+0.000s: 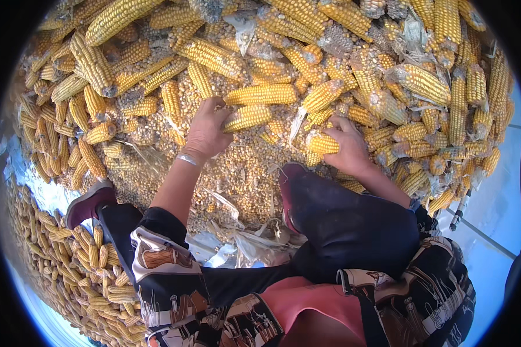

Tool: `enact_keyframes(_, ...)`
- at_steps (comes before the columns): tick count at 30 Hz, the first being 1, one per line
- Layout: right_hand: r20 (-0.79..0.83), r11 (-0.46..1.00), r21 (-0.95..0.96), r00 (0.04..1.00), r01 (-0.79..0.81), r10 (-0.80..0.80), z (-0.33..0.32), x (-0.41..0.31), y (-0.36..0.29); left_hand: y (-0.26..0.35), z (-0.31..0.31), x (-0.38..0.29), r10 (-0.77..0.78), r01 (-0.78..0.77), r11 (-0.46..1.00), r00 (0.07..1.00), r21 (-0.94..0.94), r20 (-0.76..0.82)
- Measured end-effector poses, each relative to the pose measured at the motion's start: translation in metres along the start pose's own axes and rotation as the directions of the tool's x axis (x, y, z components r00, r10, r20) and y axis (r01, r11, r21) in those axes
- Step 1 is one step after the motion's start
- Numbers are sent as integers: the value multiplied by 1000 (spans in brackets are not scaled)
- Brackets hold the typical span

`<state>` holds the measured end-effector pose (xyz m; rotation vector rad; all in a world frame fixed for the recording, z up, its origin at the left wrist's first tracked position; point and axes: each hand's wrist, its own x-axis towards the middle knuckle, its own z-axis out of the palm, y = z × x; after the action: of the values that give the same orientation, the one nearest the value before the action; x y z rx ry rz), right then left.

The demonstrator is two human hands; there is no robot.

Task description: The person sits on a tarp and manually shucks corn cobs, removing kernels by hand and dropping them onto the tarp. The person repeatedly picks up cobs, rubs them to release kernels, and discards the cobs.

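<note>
My left hand (209, 128), with a silver bracelet at the wrist, grips the left end of a yellow corn cob (248, 118). Another corn cob (261, 94) lies just above it, close to my fingertips. To the right, my right hand (346, 143) is closed around a shorter corn cob (323, 144), whose left end shows beyond the fingers. A cob with a strip of dry husk (298, 123) lies between the hands, a little farther up. Loose corn kernels (243, 173) cover the ground below and between both hands.
A large heap of corn cobs (417, 82) spreads across the far side and right. A second pile of cobs (69, 269) lies at lower left. Dry husks (260, 243) lie near my legs. My maroon shoes (93, 201) rest at the kernels' edge. A dark rod (460, 210) lies on pale tiles (486, 230).
</note>
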<state>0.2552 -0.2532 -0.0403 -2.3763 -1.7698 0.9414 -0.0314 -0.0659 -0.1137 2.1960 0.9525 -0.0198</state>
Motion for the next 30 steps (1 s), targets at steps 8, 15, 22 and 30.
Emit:
enact_keyframes(8, -266, 903, 321, 888, -284, 374, 39, 1, 20, 46, 27, 46, -68, 43, 994, 960, 97, 273)
enact_keyframes(15, -48, 940, -12, 939, -341, 340, 35, 7, -10, 74, 55, -87, -388, 524, 592, 851, -613, 354)
enact_keyframes(22, -42, 989, 98, 993, -109, 114, 36, -49, -2, 127, 82, -245, -552, 317, 78, 803, -945, 224)
enact_keyframes(30, -303, 860, 499, 951, 111, 53, -39, -88, -58, 180, 29, -317, -586, 134, 214, 810, -968, -18)
